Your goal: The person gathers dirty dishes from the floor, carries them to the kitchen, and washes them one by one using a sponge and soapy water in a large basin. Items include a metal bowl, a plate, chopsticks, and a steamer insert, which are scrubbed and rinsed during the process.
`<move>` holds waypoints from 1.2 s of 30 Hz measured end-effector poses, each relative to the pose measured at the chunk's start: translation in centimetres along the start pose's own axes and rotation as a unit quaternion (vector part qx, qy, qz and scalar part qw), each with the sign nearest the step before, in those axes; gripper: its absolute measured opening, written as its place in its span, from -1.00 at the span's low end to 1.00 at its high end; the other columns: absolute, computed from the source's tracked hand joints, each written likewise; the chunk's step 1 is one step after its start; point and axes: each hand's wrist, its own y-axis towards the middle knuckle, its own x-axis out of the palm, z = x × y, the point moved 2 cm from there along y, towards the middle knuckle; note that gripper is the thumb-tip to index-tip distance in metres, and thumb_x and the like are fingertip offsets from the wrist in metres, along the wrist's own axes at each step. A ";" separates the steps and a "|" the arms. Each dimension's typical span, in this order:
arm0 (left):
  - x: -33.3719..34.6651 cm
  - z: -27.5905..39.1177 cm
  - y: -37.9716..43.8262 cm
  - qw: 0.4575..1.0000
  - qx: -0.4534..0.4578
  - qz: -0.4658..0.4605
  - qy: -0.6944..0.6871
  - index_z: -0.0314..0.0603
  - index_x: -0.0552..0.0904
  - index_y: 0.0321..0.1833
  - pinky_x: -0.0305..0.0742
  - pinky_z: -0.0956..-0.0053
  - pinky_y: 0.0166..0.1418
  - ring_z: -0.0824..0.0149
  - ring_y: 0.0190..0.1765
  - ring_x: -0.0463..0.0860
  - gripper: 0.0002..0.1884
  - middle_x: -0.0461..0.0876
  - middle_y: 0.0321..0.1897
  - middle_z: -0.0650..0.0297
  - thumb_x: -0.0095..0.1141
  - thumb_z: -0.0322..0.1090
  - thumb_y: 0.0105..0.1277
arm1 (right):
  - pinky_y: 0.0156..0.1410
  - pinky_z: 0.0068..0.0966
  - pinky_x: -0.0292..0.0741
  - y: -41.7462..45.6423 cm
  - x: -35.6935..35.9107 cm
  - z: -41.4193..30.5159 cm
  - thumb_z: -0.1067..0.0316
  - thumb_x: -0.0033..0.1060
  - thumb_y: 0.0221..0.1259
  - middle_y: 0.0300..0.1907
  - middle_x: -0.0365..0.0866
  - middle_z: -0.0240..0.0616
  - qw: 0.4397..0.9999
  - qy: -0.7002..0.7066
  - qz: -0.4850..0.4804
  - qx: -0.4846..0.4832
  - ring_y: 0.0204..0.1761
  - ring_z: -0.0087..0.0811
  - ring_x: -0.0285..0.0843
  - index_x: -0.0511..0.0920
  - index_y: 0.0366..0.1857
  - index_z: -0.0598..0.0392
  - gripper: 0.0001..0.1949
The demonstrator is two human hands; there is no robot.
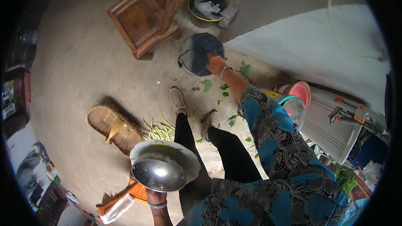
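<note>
My left hand (pixel 156 197) grips a shiny metal bowl (pixel 158 174) from its near side, fingers mostly hidden. Against this bowl sits a wide white bowl (pixel 192 163) with a wavy rim and yellow-green marks near its far edge. My right hand (pixel 216 64) is stretched out over a round dark bucket (pixel 201 42) on the floor. Its fingers are bent, and whether they hold or touch anything there is unclear. A thin dark handle or cord (pixel 185 53) crosses the bucket. Green beans (pixel 159 131) lie in a heap on the floor, partly behind the white bowl.
Beside the beans lies a woven basket (pixel 114 128) with a strap handle. A wooden chair (pixel 139 22) and a lined bin (pixel 205 4) stand beyond. Leaves (pixel 207 85) litter the floor near my shoes. Right are basins (pixel 300 94) and a white cabinet (pixel 329 125); lower left, a small wooden stool (pixel 137 190).
</note>
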 end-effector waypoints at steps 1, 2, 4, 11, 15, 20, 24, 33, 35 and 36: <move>-1.3 0.4 1.2 1.000 -0.007 0.001 0.028 -0.27 0.34 0.22 0.29 0.14 0.30 0.12 0.17 0.43 -0.42 0.44 0.14 0.11 0.12 -0.21 0.14 | 0.22 -0.27 0.34 1.8 1.4 0.3 0.17 -0.07 0.21 0.21 0.29 0.02 0.999 0.012 0.023 0.021 0.17 -0.06 0.32 0.13 0.31 0.17 -0.40; -0.9 1.0 2.4 0.999 -0.018 0.013 0.027 -0.27 0.34 0.22 0.31 0.15 0.29 0.12 0.16 0.44 -0.42 0.44 0.13 0.11 0.13 -0.20 0.14 | 0.25 -0.25 0.31 2.9 1.9 0.3 0.17 -0.08 0.21 0.23 0.26 0.01 0.998 0.022 0.047 0.045 0.20 -0.05 0.28 0.13 0.31 0.17 -0.41; -0.7 2.2 4.4 0.997 -0.025 0.026 0.062 -0.26 0.36 0.21 0.36 0.18 0.25 0.13 0.12 0.48 -0.38 0.46 0.11 0.11 0.18 -0.13 0.11 | 0.24 -0.21 0.29 4.2 1.9 0.8 0.21 -0.10 0.22 0.21 0.27 -0.01 0.991 0.067 0.005 0.113 0.19 -0.04 0.28 0.18 0.26 0.16 -0.47; 0.4 4.4 7.7 0.997 -0.045 -0.038 0.059 -0.23 0.32 0.25 0.33 0.15 0.26 0.13 0.19 0.41 -0.36 0.41 0.17 0.16 0.19 -0.16 0.11 | -0.12 -0.21 0.42 3.3 5.7 1.4 0.36 -0.16 0.10 -0.30 0.61 -0.20 0.996 -0.020 0.003 0.089 -0.07 -0.13 0.47 0.54 -0.26 0.02 -0.79; 2.2 5.5 6.6 0.977 -0.091 0.045 0.187 -0.30 0.31 0.24 0.33 0.16 0.26 -0.06 0.14 0.40 -0.34 0.35 0.17 -0.15 0.09 0.02 0.21 | -0.19 -0.25 0.48 -4.6 -4.8 -0.9 0.23 0.01 0.19 -0.28 0.59 -0.15 0.965 0.248 0.072 -0.035 -0.22 -0.14 0.55 0.52 -0.31 0.08 -0.83; 6.7 6.2 5.9 0.985 -0.006 -0.004 0.173 -0.26 0.53 0.03 0.45 0.27 0.09 0.07 0.05 0.53 -0.61 0.53 0.02 0.06 0.10 -0.22 0.17 | -0.14 -0.34 0.49 -14.8 -15.5 -1.0 0.28 0.05 0.21 -0.24 0.59 -0.09 0.834 0.536 -0.080 0.100 -0.22 -0.16 0.57 0.55 -0.23 0.14 -0.81; 8.7 6.4 4.9 0.986 0.033 -0.092 0.132 -0.27 0.54 -0.04 0.48 0.38 0.07 0.29 -0.05 0.56 -0.72 0.56 -0.08 0.21 0.10 -0.41 0.17 | -0.17 -0.35 0.52 -13.2 -11.6 -1.0 0.20 0.07 0.20 -0.35 0.66 -0.14 0.929 0.369 -0.012 0.007 -0.33 -0.21 0.61 0.64 -0.27 0.13 -0.76; 3.9 6.4 2.1 0.999 0.003 -0.042 0.025 -0.21 0.50 0.05 0.44 0.23 0.14 0.22 0.01 0.55 -0.58 0.56 -0.02 0.21 0.14 -0.46 0.05 | -0.21 -0.55 0.49 -9.3 -12.7 -5.9 0.25 0.17 0.11 -0.51 0.65 -0.31 0.799 0.592 -0.105 0.010 -0.44 -0.54 0.58 0.63 -0.33 0.18 -0.79; 4.8 6.6 1.2 0.999 -0.004 -0.026 0.036 -0.22 0.52 0.04 0.43 0.23 0.16 0.22 0.02 0.55 -0.58 0.57 -0.03 0.21 0.15 -0.44 0.04 | -0.22 -0.58 0.49 -12.2 -14.8 -4.6 0.27 0.20 0.09 -0.53 0.64 -0.32 0.750 0.649 -0.125 0.000 -0.45 -0.56 0.59 0.63 -0.33 0.21 -0.79; 4.5 6.7 1.1 0.999 -0.010 -0.028 0.042 -0.23 0.52 0.03 0.42 0.23 0.17 0.22 0.03 0.54 -0.58 0.57 -0.03 0.20 0.15 -0.44 0.03 | -0.23 -0.59 0.49 -14.1 -16.2 -3.6 0.27 0.22 0.08 -0.52 0.64 -0.33 0.779 0.611 -0.143 -0.015 -0.45 -0.56 0.59 0.62 -0.34 0.21 -0.80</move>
